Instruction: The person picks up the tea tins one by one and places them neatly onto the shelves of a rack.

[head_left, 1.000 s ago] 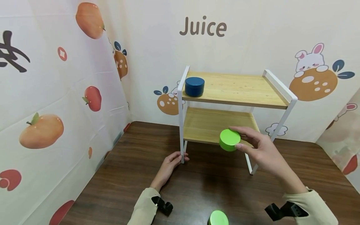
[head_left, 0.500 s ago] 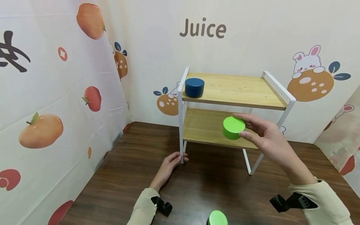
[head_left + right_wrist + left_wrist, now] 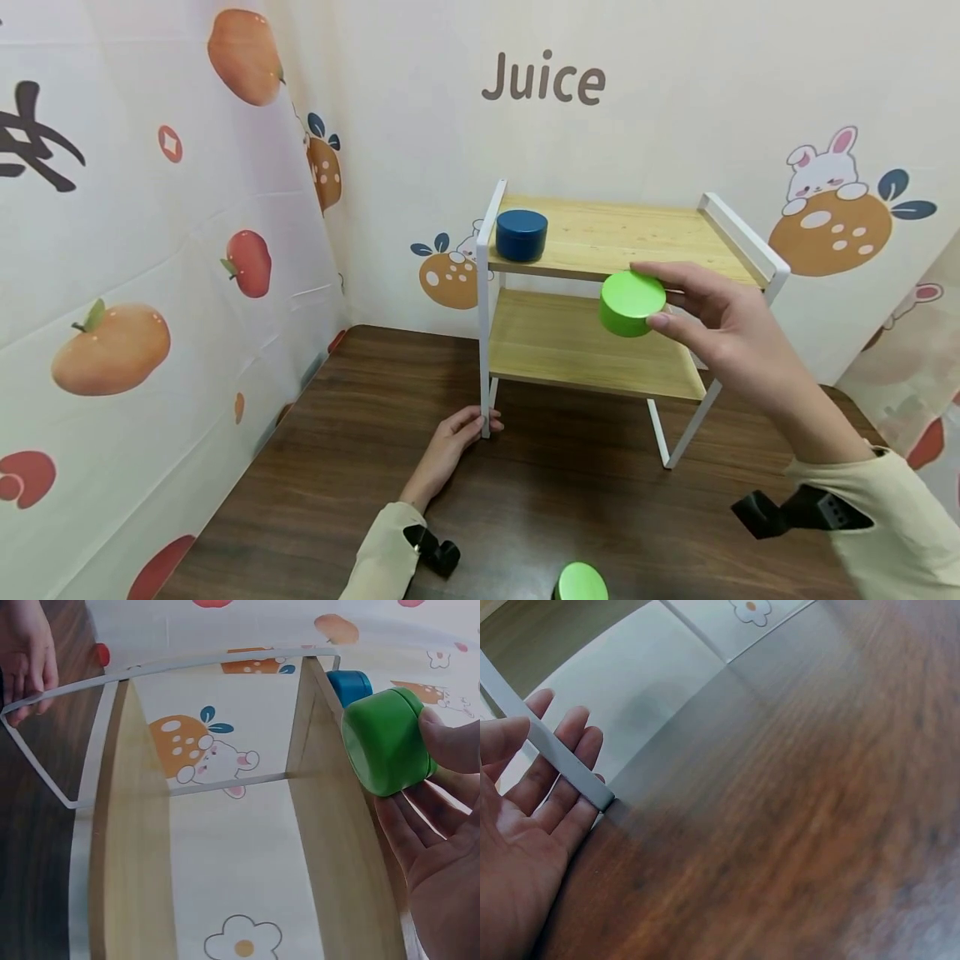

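Note:
My right hand (image 3: pixel 723 321) pinches a small round green tin (image 3: pixel 632 304) between thumb and fingers, in front of the upper board of a two-tier shelf (image 3: pixel 637 237). In the right wrist view the green tin (image 3: pixel 386 742) appears tilted beside the upper board's edge, its rounded bottom showing. My left hand (image 3: pixel 450 446) holds the shelf's front left white leg (image 3: pixel 485 350) near the tabletop. Seen from the left wrist, the fingers (image 3: pixel 570 742) pass behind the leg and the thumb lies in front. A dark blue tin (image 3: pixel 521 236) stands on the upper board's left end.
Another green tin (image 3: pixel 581 582) sits on the dark wooden table (image 3: pixel 360 417) at the near edge of the head view. The lower board (image 3: pixel 585 342) of the shelf lies under the upper one. Printed cloth (image 3: pixel 390 125) hangs behind and at the left.
My right hand has raised the green tin from the lower board's height to the upper board's front edge, moving slightly right. The left hand stays on the leg.

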The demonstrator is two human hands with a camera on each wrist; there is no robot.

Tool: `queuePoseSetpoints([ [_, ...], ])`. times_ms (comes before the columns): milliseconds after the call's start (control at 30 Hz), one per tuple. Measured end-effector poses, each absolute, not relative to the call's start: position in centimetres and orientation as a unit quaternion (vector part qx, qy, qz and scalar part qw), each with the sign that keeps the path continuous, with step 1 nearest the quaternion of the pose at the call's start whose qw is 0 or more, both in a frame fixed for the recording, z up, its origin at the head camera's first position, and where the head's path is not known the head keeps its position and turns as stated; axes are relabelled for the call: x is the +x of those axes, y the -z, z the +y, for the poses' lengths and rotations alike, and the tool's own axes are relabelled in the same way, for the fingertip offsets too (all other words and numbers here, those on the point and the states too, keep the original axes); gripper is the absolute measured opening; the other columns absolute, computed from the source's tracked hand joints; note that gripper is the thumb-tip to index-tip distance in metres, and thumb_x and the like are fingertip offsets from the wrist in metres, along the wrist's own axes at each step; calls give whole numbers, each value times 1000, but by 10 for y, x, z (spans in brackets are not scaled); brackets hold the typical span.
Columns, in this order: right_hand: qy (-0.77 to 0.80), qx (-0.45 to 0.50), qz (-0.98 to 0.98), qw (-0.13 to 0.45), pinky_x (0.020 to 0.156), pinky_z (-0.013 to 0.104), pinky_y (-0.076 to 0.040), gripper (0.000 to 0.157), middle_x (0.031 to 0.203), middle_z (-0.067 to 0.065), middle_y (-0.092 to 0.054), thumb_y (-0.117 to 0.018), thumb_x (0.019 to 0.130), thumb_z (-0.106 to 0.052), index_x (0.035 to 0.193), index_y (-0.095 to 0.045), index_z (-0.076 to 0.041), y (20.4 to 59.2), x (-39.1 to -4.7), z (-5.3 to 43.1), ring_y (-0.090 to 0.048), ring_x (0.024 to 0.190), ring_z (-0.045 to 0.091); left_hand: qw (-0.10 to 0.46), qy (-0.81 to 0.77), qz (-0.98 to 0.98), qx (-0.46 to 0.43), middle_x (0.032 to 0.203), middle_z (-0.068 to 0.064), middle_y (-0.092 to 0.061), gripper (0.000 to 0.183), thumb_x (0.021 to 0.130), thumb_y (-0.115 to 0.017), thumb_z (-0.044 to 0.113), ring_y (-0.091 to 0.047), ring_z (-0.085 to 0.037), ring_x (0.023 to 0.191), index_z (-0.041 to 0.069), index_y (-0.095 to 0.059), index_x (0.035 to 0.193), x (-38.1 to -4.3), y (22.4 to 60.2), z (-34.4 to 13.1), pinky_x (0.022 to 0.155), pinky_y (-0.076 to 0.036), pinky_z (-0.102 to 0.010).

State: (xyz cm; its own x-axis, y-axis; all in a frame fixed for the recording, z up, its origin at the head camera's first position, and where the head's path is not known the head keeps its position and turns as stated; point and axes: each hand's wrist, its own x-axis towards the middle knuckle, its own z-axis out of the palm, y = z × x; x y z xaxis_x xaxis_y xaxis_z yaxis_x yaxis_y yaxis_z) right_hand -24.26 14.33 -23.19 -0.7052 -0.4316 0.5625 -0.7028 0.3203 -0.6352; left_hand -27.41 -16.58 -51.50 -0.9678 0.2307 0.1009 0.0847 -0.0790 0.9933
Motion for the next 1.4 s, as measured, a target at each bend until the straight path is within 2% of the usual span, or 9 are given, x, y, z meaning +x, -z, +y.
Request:
queuePoseSetpoints([
  [300,-457,340,-807,157,83,14,-49,49,125,3,-62,-63,89,6,136,-55,-5,214,-249,139,-65,103,7,49,-725,677,118,115,-16,-68,33,102,-50,28,-59,-22,116,8,-63,124,-274,514,-167,101,-39,-38],
  [500,-456,318,-813,174,81,13,-50,46,119,1,-64,-65,90,2,135,-56,-5,206,-258,136,-67,98,6,50,-724,678,121,115,-16,-68,33,102,-50,29,-60,-21,115,7,-63,124,-274,514,-167,100,-40,-38],
  [633,-477,294,-812,162,79,16,-52,46,118,0,-64,-67,90,-2,135,-57,-7,201,-264,133,-67,97,6,48,-725,676,121,115,-16,-68,33,102,-50,28,-59,-21,115,7,-63,124,-274,514,-168,100,-40,-38],
  [967,-470,259,-826,171,86,9,-45,46,125,-1,-62,-68,91,-11,135,-58,-14,192,-281,123,-63,104,1,51,-721,681,118,115,-14,-68,31,102,-50,27,-59,-21,115,9,-63,123,-272,515,-168,100,-39,-35],
  [1400,-492,234,-828,136,88,10,-45,46,134,5,-56,-65,93,-13,138,-54,-12,197,-292,118,-58,112,4,44,-719,683,122,114,-15,-68,32,102,-50,28,-59,-21,115,8,-63,123,-273,515,-168,99,-40,-37],
])
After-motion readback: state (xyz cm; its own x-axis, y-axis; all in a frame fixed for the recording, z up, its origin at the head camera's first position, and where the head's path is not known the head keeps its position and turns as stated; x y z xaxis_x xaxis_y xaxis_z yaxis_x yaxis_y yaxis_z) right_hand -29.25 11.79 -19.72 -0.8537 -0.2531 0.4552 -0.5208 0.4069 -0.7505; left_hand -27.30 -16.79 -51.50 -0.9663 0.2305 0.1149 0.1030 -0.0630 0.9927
